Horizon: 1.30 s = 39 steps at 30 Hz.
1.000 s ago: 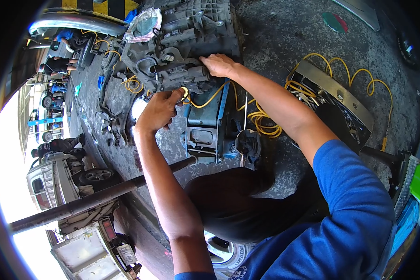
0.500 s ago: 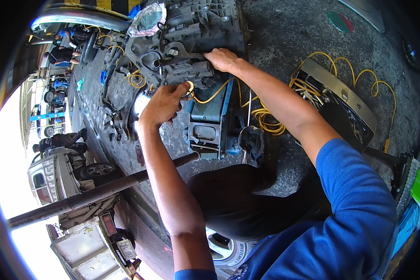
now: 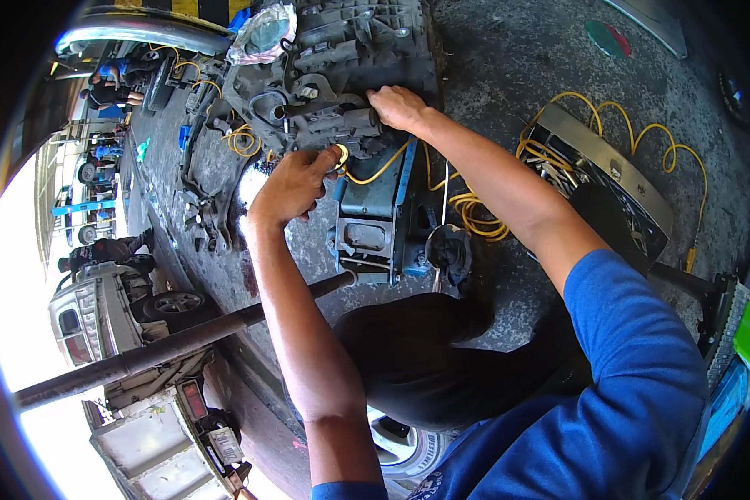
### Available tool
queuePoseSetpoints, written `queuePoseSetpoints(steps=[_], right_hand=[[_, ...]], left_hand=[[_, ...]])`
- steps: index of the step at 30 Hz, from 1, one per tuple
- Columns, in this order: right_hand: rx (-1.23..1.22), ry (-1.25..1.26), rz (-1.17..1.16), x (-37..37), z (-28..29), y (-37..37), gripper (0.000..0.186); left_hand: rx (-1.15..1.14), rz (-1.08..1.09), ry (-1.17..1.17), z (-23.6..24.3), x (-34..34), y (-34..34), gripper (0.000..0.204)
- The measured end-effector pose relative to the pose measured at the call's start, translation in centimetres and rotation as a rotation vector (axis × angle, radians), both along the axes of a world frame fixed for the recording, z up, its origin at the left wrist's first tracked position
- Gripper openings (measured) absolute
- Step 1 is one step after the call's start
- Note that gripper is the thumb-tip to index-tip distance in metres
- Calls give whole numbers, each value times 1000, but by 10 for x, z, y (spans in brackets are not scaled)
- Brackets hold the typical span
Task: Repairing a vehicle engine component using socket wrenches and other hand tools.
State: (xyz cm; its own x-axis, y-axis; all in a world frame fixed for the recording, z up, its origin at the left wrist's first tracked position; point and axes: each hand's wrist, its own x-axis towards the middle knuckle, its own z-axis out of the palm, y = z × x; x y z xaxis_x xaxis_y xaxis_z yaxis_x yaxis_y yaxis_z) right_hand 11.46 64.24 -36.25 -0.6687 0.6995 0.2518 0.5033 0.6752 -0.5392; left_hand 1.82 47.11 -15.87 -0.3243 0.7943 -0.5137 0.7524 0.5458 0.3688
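Note:
My left hand (image 3: 296,185) is closed on a small round brass-coloured piece (image 3: 340,157), thumb on top, just below the dark, grimy gearbox housing (image 3: 367,37). My right hand (image 3: 396,108) grips the housing's lower right side with bent fingers; its fingertips are partly hidden. A ring wrapped in pale material (image 3: 258,29) is at the housing's upper left. Under it stands a blue trolley jack (image 3: 362,200), with a yellow hose (image 3: 371,177) running across it.
An open metal toolbox (image 3: 608,158) and hose coils lie right. Loose metal parts (image 3: 212,225) lie left of the jack. A long steel pipe (image 3: 183,342) crosses lower left, near a white vehicle (image 3: 92,317). Several people (image 3: 108,87) work at far left.
Since a second ago the whole view has shifted slightly, putting the gearbox and both hands a little higher and further right in the picture. Their hold looks unchanged.

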Motion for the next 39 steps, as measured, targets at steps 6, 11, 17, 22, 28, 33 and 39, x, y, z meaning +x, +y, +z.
queuePoseSetpoints(steps=[6,11,17,22,28,33,39], right_hand=[[-46,-51,13,1,1,0,23],[-50,19,34,4,-3,5,26],[-133,-38,33,3,3,-2,33],[-195,94,-42,7,-20,-6,42],[-322,304,-91,-1,-36,-15,49],[-311,406,-95,-4,-47,-14,50],[-296,458,-89,-6,-48,-21,52]], left_hand=[[0,5,0,1,-2,-2,63],[34,-11,-28,-3,-2,0,63],[-3,17,-2,3,0,-3,62],[5,10,-3,3,4,-1,61],[7,17,-13,2,2,-2,61],[-1,9,-2,4,6,1,62],[-3,16,2,2,3,-1,62]])
